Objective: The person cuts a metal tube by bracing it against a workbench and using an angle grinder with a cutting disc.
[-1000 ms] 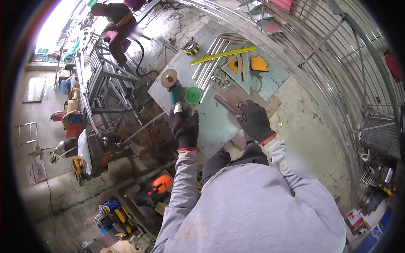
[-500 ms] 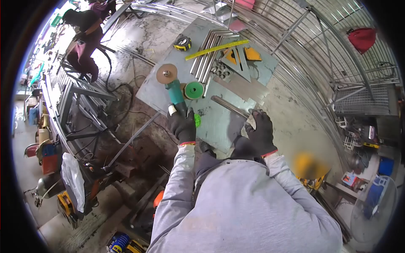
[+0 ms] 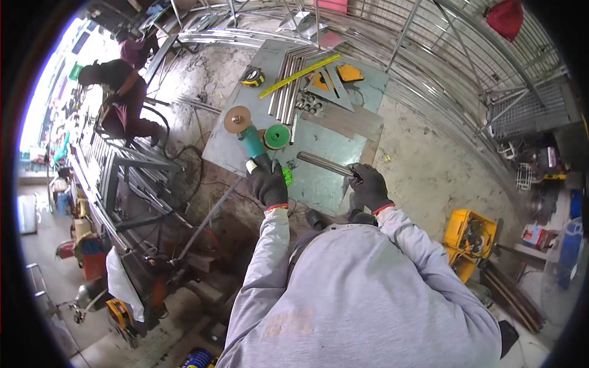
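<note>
My left hand [image 3: 267, 183], in a dark glove, is wrapped round the rear body of a teal angle grinder [image 3: 251, 142]. The grinder's brown disc [image 3: 237, 119] faces up over the metal sheet [image 3: 313, 187]. My right hand [image 3: 368, 186], gloved too, grips the near end of some short metal tubes [image 3: 324, 163], which point up and left across the sheet. Between the hands and the tape lie a green disc [image 3: 277, 136] and a bright green round piece [image 3: 287, 176], partly behind my left hand.
On the sheet are bent tubes [image 3: 286, 86], a yellow ruler [image 3: 299, 76], a tape measure [image 3: 252, 76], a set square [image 3: 332, 89] and short round pieces [image 3: 309, 103]. Another person [image 3: 123, 92] works at the upper left. Yellow crates [image 3: 469, 233] stand at the right; metal frames [image 3: 116, 184] at the left.
The view has shifted. My right hand has moved a little left with its fingers round the tubes, whose far end has shifted left and down. My left hand still holds the grinder.
</note>
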Action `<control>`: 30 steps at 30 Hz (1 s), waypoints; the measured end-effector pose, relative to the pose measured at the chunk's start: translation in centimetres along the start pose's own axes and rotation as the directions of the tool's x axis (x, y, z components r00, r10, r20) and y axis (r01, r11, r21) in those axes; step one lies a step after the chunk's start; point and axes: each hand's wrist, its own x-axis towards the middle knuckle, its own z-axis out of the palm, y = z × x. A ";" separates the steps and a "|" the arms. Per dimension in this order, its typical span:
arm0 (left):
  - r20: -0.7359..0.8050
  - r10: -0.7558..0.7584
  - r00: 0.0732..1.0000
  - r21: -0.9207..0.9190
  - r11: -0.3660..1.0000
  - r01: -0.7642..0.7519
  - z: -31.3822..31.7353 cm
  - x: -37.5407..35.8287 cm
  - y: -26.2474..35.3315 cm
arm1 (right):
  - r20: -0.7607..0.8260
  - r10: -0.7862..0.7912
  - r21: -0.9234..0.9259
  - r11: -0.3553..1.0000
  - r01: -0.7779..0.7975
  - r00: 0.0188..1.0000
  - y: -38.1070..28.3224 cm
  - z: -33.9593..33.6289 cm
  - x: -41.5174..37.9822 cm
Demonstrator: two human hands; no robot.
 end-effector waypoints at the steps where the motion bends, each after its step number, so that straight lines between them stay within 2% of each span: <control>1: 0.006 -0.017 1.000 0.023 1.000 0.017 0.0 -0.1 0.1 | -0.009 0.015 0.013 1.000 -0.015 1.000 0.3 0.1 -0.2; 4: 0.024 -0.009 1.000 0.066 0.998 0.007 -0.3 -0.2 0.3 | -0.029 0.099 0.131 0.987 -0.095 0.995 1.2 0.3 -0.9; 6: 0.028 0.015 0.999 0.083 0.996 -0.017 -0.2 -0.1 0.3 | 0.070 0.189 0.322 0.925 -0.202 0.979 1.3 0.0 -1.3; 7: 0.007 0.026 1.000 0.071 0.997 -0.026 -0.1 -0.2 0.3 | 0.068 0.191 0.333 0.921 -0.203 0.979 1.3 0.0 -1.5; 9: -0.017 0.045 0.999 0.064 0.997 -0.044 0.0 -0.1 0.4 | -0.067 0.064 0.241 0.969 -0.046 0.996 0.8 -0.3 -1.6; 10: -0.019 0.037 0.999 0.082 0.996 -0.036 0.1 -0.2 0.3 | -0.071 0.069 0.248 0.967 -0.050 0.995 0.7 -0.5 -1.3; 12: -0.018 0.036 0.999 0.106 0.994 -0.034 0.0 -0.2 0.7 | -0.002 -0.084 0.101 0.991 0.084 0.996 1.0 -0.7 -0.6; 15: -0.024 0.018 1.000 0.057 0.998 -0.016 0.2 -0.3 0.4 | 0.044 -0.121 0.088 0.989 0.117 0.992 1.9 -0.3 0.8; 16: -0.016 0.018 1.000 0.063 0.998 -0.017 0.3 -0.2 0.2 | 0.044 -0.122 0.088 0.989 0.118 0.992 2.2 -0.3 1.0; 18: -0.012 0.016 1.000 0.070 0.997 -0.015 0.2 -0.1 0.3 | 0.140 -0.058 0.080 0.996 0.047 0.988 1.9 -0.8 1.3; 28: 0.016 -0.004 1.000 0.119 0.993 0.002 -0.1 0.0 0.4 | 0.091 -0.067 0.131 0.990 0.054 0.994 2.4 -0.2 1.1; 30: 0.018 -0.016 1.000 0.122 0.992 0.014 -0.1 0.0 0.5 | 0.138 -0.035 0.136 0.991 0.016 0.990 2.5 -0.2 1.1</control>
